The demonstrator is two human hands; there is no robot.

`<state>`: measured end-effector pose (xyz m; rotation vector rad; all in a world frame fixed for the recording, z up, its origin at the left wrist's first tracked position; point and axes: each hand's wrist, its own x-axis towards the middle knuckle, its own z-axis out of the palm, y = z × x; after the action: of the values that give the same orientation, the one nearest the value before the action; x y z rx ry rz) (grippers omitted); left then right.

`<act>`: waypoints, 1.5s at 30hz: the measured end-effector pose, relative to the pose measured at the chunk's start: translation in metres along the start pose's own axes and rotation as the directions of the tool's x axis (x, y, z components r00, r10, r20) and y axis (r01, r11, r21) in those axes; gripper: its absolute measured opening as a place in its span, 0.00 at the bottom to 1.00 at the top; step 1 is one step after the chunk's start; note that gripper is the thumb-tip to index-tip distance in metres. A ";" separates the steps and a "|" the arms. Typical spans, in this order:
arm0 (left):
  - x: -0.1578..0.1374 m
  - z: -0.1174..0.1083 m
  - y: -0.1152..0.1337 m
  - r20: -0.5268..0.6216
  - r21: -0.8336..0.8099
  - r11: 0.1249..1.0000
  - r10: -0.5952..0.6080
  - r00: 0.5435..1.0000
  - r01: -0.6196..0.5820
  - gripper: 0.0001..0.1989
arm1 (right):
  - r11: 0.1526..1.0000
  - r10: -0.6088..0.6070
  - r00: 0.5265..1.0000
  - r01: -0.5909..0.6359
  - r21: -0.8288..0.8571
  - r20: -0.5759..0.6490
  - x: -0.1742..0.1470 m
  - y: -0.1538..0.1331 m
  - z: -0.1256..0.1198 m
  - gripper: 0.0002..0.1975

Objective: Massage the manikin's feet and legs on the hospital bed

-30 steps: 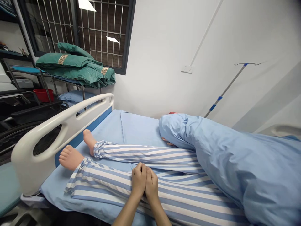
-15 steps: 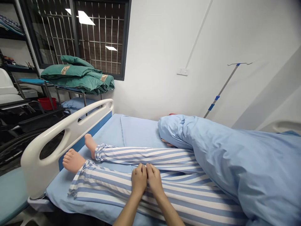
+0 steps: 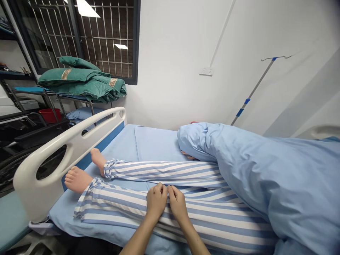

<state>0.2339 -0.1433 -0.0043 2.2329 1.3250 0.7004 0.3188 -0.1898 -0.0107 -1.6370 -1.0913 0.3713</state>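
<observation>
My left hand (image 3: 156, 201) and my right hand (image 3: 177, 202) are side by side over the near leg of the striped trousers (image 3: 114, 198). Both have their fingers curled downward, knuckles up, with a narrow gap between them. Whether they pinch any cloth is hidden beneath the fingers. The blue and white trousers are on a figure lying on the bed; its bare near foot (image 3: 78, 179) and bare far foot (image 3: 97, 160) point toward the footboard. A light blue quilt (image 3: 247, 166) is heaped over the upper part of the figure, and some fingertips (image 3: 189, 156) show at its edge.
The white footboard (image 3: 57, 141) closes off the bed's left end. Behind it are folded green bedding (image 3: 87, 83) on a metal-framed chair, a red bucket (image 3: 50, 115) and part of a wheelchair (image 3: 29, 141). An IV pole (image 3: 255, 90) stands beyond the quilt, near the wall.
My hands have drawn slightly apart, still curled over the trouser leg. The view has shifted a little, so the window and bedding sit higher and further left. The figure and quilt look unchanged.
</observation>
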 end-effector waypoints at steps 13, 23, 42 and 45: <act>0.000 0.021 0.022 -0.056 -0.201 0.979 -0.033 0.998 0.021 0.15 | 0.972 0.115 0.992 -0.101 0.212 -0.056 0.002 -0.003 -0.009 0.20; -0.004 0.026 0.008 -0.023 0.060 0.995 0.086 0.996 -0.084 0.15 | 0.994 0.059 0.995 -0.051 0.099 -0.084 0.000 -0.006 -0.007 0.20; -0.001 0.005 0.008 0.014 0.046 0.999 -0.020 1.000 0.019 0.12 | 0.999 -0.003 0.999 0.005 -0.052 0.043 -0.009 -0.003 -0.025 0.21; -0.001 0.005 0.007 0.017 0.030 0.999 -0.011 1.000 0.010 0.12 | 0.993 -0.016 0.999 0.019 -0.116 0.028 -0.013 0.004 -0.027 0.21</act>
<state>0.2414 -0.1477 -0.0042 2.2490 1.3469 0.6602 0.3327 -0.2168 -0.0079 -1.7279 -1.1656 0.3241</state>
